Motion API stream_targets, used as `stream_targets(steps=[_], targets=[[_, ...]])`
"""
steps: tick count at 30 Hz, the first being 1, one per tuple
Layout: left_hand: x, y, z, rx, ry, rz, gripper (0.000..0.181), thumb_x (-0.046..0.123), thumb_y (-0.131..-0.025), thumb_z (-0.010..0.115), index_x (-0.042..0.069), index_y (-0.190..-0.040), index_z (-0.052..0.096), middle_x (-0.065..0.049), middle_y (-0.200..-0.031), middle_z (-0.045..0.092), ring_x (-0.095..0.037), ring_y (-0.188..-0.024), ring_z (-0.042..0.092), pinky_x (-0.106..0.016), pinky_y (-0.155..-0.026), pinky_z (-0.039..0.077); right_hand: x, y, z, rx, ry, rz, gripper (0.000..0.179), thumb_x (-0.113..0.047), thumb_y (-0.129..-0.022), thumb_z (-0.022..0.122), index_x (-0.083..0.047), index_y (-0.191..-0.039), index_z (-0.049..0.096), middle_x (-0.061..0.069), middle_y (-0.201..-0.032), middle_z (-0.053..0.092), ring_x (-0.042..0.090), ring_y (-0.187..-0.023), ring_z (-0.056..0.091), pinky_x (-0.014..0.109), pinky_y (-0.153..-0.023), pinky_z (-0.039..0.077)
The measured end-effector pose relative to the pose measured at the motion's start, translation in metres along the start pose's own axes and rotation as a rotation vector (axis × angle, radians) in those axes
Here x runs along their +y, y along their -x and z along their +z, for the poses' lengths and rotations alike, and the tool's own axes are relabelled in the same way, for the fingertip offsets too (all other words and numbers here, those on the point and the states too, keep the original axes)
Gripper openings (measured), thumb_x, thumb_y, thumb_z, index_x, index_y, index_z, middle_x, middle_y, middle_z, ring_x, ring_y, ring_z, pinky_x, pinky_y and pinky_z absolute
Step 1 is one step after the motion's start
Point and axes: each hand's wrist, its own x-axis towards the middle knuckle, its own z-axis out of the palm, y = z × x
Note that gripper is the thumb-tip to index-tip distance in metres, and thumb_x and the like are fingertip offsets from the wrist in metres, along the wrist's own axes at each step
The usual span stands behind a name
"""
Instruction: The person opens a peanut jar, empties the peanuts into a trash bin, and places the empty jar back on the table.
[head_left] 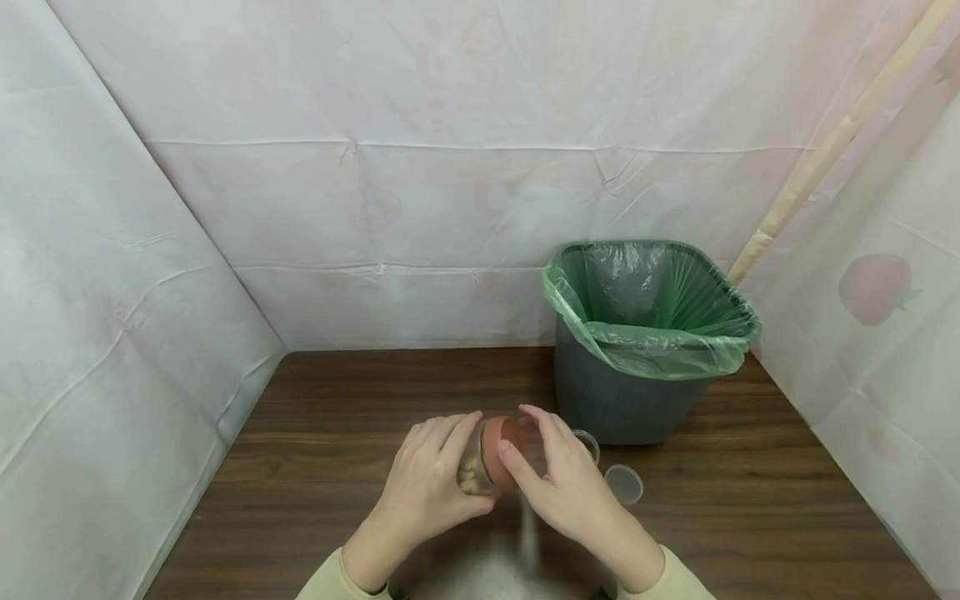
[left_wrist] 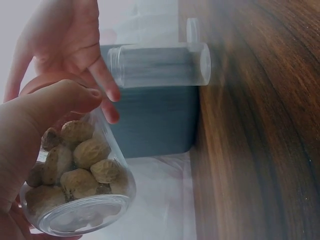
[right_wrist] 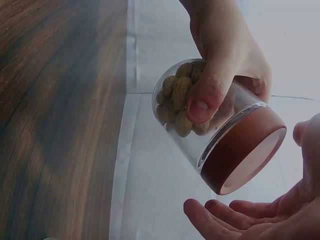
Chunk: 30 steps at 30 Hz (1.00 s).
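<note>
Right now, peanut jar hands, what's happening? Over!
Left hand: gripping peanut jar, tilted. Right hand: open beside terracotta lid, not touching. Lid: on. Nothing visible between right hand and lid.

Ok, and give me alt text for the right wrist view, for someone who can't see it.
A left hand grips a clear jar of peanuts in their shells, with a reddish-brown lid on it. The right hand is open near the lid, and a dark wood tabletop fills the picture's left side.
</note>
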Motion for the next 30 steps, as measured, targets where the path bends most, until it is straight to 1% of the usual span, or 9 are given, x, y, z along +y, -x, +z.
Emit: stream_targets(steps=[13,20,24,30], targets=[[0.0023,-0.001,-0.0016,-0.004,-0.023,0.025,0.101,0.044,-0.05,0.106,0.001,-0.134,0.07,-0.008,-0.119,0.075,-0.028,-0.103,0.074,-0.045,-0.086,0.064,-0.0014,0.0009,0.0023,-0.015,0.013,0.034,0.064,-0.053,-0.107,0.065,-0.011,-0.153,0.056,-0.001,-0.132,0.067,0.012,-0.109,0.071,0.036,-0.093,0.062],[0.0021,-0.0011,-0.0013,0.008,-0.037,0.033,0.101,0.045,-0.049,0.105,0.0,-0.133,0.071,-0.009,-0.118,0.075,-0.028,-0.102,0.074,-0.045,-0.085,0.064,-0.0012,0.0005,0.0031,-0.019,0.011,0.016,0.065,-0.054,-0.106,0.067,-0.01,-0.153,0.057,-0.001,-0.13,0.067,0.011,-0.106,0.071,0.034,-0.091,0.062],[0.0031,-0.0015,-0.0024,0.002,-0.044,0.032,0.102,0.046,-0.049,0.106,0.001,-0.134,0.07,-0.009,-0.119,0.076,-0.028,-0.103,0.074,-0.045,-0.086,0.064,-0.0007,0.0004,0.0035,-0.021,0.013,0.0,0.066,-0.054,-0.104,0.069,-0.01,-0.152,0.057,-0.001,-0.131,0.067,0.01,-0.104,0.072,0.033,-0.089,0.063],[0.0034,-0.0014,-0.0038,-0.006,-0.042,0.03,0.102,0.046,-0.05,0.106,0.002,-0.135,0.07,-0.009,-0.119,0.075,-0.028,-0.104,0.074,-0.045,-0.087,0.064,0.0,-0.0005,0.0035,-0.029,-0.002,-0.012,0.065,-0.054,-0.103,0.071,-0.01,-0.149,0.06,-0.001,-0.129,0.068,0.008,-0.1,0.071,0.037,-0.086,0.065]])
